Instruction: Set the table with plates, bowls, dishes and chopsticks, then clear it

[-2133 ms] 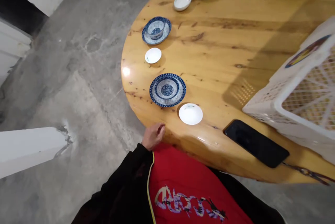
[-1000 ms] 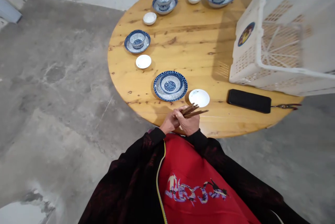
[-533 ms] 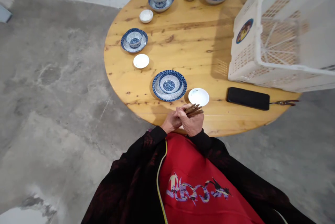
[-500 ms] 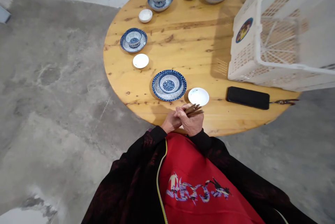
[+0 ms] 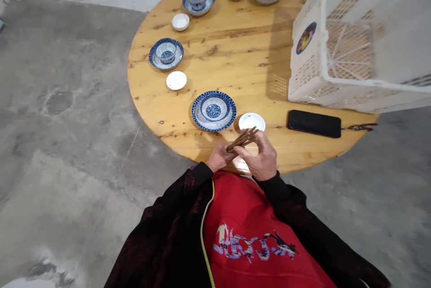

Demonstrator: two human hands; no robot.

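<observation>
My left hand (image 5: pixel 218 158) is closed round the lower end of a bundle of dark wooden chopsticks (image 5: pixel 243 138) at the near edge of a round wooden table (image 5: pixel 235 54). My right hand (image 5: pixel 261 157) is beside it, thumb and fingers pinching at the bundle. The sticks' tips point up and right toward a small white dish (image 5: pixel 252 121). Just left of that dish stands a blue-patterned bowl on a matching plate (image 5: pixel 213 110).
More blue bowl-and-plate sets (image 5: pixel 166 52) and small white dishes (image 5: pixel 176 80) ring the table's left and far side. A white plastic crate (image 5: pixel 340 72) fills the right. A black phone (image 5: pixel 314 123) lies by the near right edge. Grey concrete floor surrounds the table.
Two seconds ago only my left hand rested at the table edge, holding nothing. Both hands then closed on the chopsticks; now my right hand has shifted right and loosened to a pinch.
</observation>
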